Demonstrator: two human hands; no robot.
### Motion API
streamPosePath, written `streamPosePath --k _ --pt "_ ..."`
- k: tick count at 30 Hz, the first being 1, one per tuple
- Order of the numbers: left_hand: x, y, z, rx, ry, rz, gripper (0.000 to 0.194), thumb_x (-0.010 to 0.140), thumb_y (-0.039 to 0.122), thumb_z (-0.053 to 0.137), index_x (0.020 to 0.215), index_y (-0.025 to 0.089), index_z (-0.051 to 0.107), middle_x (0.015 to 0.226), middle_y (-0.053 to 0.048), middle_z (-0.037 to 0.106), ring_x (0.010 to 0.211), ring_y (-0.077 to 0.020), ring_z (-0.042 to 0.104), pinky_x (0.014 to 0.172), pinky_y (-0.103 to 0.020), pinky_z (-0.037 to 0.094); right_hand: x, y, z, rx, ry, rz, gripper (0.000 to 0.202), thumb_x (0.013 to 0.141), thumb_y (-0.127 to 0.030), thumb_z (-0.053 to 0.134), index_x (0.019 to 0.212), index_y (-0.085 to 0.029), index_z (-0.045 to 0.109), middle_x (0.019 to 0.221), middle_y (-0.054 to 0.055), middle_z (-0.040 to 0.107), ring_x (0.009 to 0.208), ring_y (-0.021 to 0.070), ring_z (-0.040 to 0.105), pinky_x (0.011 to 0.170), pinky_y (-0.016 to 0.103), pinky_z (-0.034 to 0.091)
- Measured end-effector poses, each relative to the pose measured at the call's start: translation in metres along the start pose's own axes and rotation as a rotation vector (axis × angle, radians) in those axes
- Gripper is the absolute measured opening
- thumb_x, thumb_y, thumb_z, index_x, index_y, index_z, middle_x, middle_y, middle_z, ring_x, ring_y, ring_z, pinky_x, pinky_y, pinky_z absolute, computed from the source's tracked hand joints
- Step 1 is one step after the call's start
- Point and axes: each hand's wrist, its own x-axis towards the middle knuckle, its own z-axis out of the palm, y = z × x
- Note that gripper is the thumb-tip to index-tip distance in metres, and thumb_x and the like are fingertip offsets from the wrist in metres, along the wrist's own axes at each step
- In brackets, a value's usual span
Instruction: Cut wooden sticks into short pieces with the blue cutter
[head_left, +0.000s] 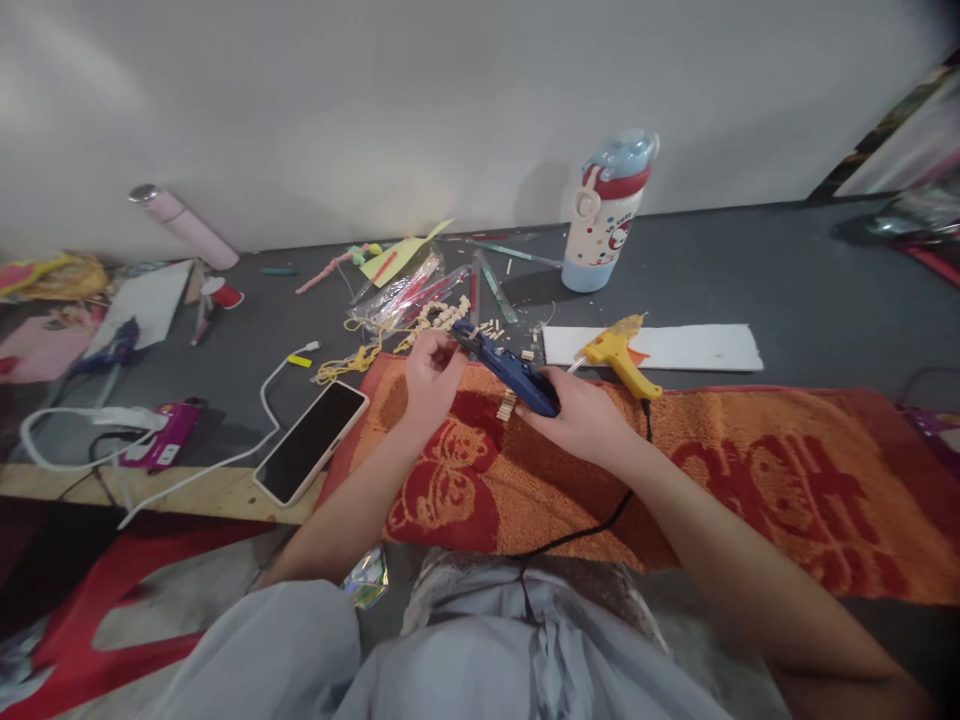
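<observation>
A dark blue tool (514,374), long and narrow, is held above an orange towel (570,455). My right hand (589,415) is wrapped round its near end. At its far end, the fingers of my left hand (435,372) are pressed together; whatever they hold is too small to make out. Small pale wooden pieces (506,405) lie on the towel under the tool, and more lie just beyond it. A yellow glue gun (621,357) rests on a white strip (697,347) to the right of my right hand.
A phone (311,443) and a white cable (270,400) lie left of the towel. Behind stand a cartoon bottle (607,215) and a leaning pink bottle (184,225). Plastic packets (405,295), yellow string (356,362) and a purple power block (161,435) are on the table. A black cord crosses the towel.
</observation>
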Motion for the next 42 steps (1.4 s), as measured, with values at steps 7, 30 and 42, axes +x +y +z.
streamPosePath --k 7,30,42 --pt "0.001 -0.001 -0.001 0.050 -0.007 0.016 0.019 0.074 0.027 0.066 0.067 0.017 0.051 0.071 0.001 0.047 0.064 -0.0095 0.044 0.059 -0.023 0.035 0.000 0.000 0.001 -0.009 0.016 -0.011 0.039 0.079 -0.043 0.057 0.108 -0.017 0.056 0.102 0.012 0.069 0.090 0.0282 0.066 0.070 0.032 0.045" --pt "0.000 -0.008 0.001 -0.027 -0.043 -0.059 0.024 0.074 0.034 0.067 0.069 0.017 0.051 0.067 0.003 0.047 0.061 -0.0081 0.044 0.058 -0.021 0.037 0.000 0.000 0.001 -0.024 0.026 -0.042 0.040 0.078 -0.047 0.059 0.104 -0.016 0.057 0.095 0.011 0.069 0.085 0.0275 0.066 0.066 0.031 0.044" --pt "-0.008 0.021 -0.003 0.489 -0.021 0.448 0.012 0.077 0.018 0.061 0.088 0.020 0.057 0.096 -0.008 0.056 0.098 -0.0212 0.053 0.088 -0.037 0.044 0.005 0.005 -0.001 0.008 0.074 -0.032 0.038 0.077 -0.047 0.057 0.099 -0.016 0.060 0.085 0.010 0.069 0.076 0.0248 0.065 0.063 0.031 0.043"
